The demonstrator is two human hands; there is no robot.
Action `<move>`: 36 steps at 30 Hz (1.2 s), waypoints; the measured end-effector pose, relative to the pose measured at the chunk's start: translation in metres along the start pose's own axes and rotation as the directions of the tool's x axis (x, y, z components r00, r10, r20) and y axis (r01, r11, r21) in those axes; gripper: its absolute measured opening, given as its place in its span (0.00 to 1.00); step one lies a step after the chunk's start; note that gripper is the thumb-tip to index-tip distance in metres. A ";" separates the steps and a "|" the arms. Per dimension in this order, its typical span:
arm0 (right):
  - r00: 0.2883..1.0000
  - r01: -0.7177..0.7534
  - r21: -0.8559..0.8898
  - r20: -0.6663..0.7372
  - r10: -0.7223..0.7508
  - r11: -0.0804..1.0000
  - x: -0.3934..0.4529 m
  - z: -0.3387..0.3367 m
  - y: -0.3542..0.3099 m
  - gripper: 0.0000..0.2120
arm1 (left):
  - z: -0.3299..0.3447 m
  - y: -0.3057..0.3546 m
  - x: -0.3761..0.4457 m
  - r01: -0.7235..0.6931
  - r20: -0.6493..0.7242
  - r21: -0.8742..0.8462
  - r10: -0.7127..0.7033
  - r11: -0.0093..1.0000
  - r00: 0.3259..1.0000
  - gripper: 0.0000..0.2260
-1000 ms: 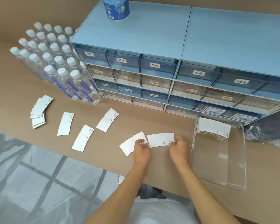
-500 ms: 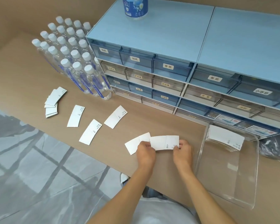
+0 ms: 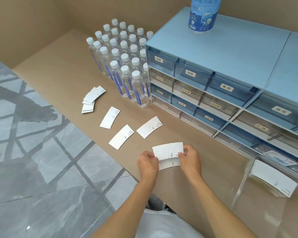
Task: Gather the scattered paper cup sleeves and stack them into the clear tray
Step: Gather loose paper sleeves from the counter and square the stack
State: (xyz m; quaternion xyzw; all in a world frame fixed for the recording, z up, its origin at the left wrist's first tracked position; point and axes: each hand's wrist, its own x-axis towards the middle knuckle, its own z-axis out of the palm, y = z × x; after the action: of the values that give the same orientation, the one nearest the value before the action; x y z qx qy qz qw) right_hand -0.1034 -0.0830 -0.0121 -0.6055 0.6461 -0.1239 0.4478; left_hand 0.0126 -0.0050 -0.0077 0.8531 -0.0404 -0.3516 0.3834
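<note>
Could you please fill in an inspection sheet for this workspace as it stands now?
Surface: tan wooden counter, flat, bare at its far left.
Job's things: two white paper cup sleeves held together above the counter; three single sleeves lying apart; a fanned pile of sleeves further left; a stack of sleeves in the clear plastic tray.
Clutter: block of white-capped clear water bottles; blue drawer cabinet with a blue-labelled bottle on top.
Grip: left hand and right hand each pinch an end of the held sleeves.
Cables: nothing seen.
Surroundings: grey marble-pattern floor; tan wall behind.
</note>
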 end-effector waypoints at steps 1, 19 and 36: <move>1.000 -0.003 -0.018 0.007 0.003 1.000 0.001 0.002 -0.001 0.07 | -0.001 0.000 0.002 0.005 -0.004 0.000 -0.005 1.000 1.000 0.09; 1.000 0.007 -0.246 -0.020 -0.012 0.969 0.009 0.011 -0.002 0.08 | 0.005 -0.008 0.012 0.020 0.037 0.158 -0.026 0.987 0.999 0.09; 0.996 -0.092 -0.142 -0.012 0.091 0.986 0.013 0.010 0.012 0.08 | 0.004 -0.006 0.007 0.082 0.033 0.135 -0.087 0.988 0.996 0.08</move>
State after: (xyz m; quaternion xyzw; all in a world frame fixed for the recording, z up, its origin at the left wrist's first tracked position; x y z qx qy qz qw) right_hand -0.1026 -0.0877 -0.0317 -0.6052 0.6817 -0.0588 0.4069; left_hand 0.0141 -0.0061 -0.0176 0.8707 -0.0350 -0.3806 0.3096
